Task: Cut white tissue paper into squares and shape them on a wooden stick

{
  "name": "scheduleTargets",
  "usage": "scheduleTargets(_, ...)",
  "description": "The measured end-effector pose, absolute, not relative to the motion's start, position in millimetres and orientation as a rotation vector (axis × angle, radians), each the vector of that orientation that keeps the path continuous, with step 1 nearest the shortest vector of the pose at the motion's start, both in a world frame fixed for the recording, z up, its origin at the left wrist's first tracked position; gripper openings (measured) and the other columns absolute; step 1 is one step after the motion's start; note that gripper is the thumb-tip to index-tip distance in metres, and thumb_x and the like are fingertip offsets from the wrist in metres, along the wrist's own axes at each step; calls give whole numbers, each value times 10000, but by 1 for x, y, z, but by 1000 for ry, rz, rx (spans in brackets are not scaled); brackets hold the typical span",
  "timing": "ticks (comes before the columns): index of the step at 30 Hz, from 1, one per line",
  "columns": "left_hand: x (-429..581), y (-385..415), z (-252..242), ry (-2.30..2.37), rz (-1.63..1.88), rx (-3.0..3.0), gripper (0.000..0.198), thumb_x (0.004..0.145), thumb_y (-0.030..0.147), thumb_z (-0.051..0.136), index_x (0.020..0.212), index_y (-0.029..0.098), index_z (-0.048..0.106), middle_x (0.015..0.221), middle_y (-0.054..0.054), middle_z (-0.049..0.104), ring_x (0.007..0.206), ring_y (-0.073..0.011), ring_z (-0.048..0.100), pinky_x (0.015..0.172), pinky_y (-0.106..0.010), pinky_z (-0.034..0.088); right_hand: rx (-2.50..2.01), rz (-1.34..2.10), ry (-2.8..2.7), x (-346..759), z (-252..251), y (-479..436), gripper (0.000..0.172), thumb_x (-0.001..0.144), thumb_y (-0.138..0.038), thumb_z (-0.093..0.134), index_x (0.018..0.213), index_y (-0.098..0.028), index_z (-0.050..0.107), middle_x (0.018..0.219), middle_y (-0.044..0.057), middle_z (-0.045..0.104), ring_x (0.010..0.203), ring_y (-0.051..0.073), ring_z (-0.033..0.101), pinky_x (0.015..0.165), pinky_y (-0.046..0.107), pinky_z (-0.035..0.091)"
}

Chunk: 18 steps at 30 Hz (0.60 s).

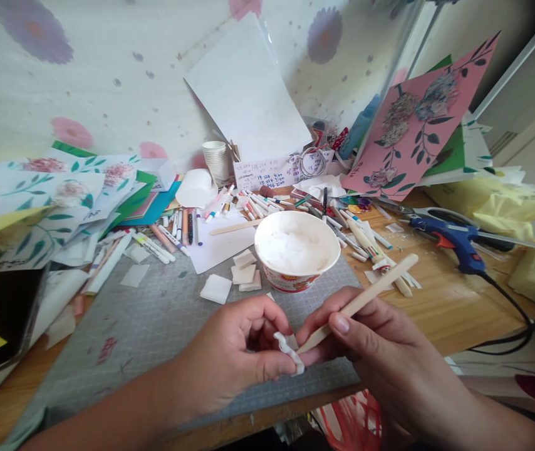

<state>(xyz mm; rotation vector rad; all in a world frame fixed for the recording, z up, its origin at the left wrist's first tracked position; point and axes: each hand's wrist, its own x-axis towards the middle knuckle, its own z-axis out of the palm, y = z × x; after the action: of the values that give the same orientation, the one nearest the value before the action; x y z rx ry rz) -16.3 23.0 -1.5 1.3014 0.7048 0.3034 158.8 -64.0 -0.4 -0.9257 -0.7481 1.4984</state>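
Note:
Between the thumb and fingers of my left hand (237,347) is a small crumpled piece of white paper (290,354). My right hand (380,344) grips a wooden craft stick (371,291), whose lower tip touches the paper. Just beyond both hands stands a paper bowl (290,282) with a soft white substance (298,247) inside. Small white paper squares (215,288) lie in loose stacks left of the bowl. Under the hands and the squares is a grey gridded cutting mat (155,338).
Many markers (267,203) lie scattered behind the bowl. A blue hot glue gun (455,241) with a black cord rests at the right. A pink card with flowers (427,122) leans at the back right. Flower pictures (61,194) and a dark tablet-like screen (9,319) are at the left.

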Motion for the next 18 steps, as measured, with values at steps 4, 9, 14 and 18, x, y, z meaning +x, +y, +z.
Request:
scheduleTargets(4, -16, 23, -1, 702, 301, 1300, 245, 653, 229, 758, 763, 176, 546, 601, 56, 561, 554, -95, 491, 529, -217, 356, -925, 1504, -729, 158, -1, -64, 138, 848, -322, 658, 807, -192, 638, 846, 16, 735, 715, 148, 712, 687, 262, 535)
scheduleTargets(9, -16, 23, -1, 693, 309, 1299, 239, 659, 210, 752, 765, 175, 541, 604, 56, 570, 553, -94, 504, 533, -215, 363, -920, 1503, -717, 158, -2, -65, 132, 849, -314, 657, 804, -191, 637, 842, 16, 736, 710, 148, 712, 673, 257, 536)
scheduleTargets(14, -16, 23, -2, 691, 295, 1300, 240, 668, 202, 749, 778, 174, 538, 599, 60, 567, 551, -89, 499, 526, -209, 363, -891, 1517, -726, 158, -2, -63, 102, 869, -287, 636, 826, -195, 648, 859, 13, 737, 728, 142, 717, 692, 248, 538)
scheduleTargets(18, -17, 23, -3, 703, 284, 1320, 245, 673, 220, 751, 787, 173, 539, 619, 50, 573, 560, -93, 503, 536, -217, 373, -912, 1467, -808, 157, -1, -64, 108, 882, -280, 620, 830, -202, 674, 818, 3, 733, 727, 123, 698, 688, 219, 531)
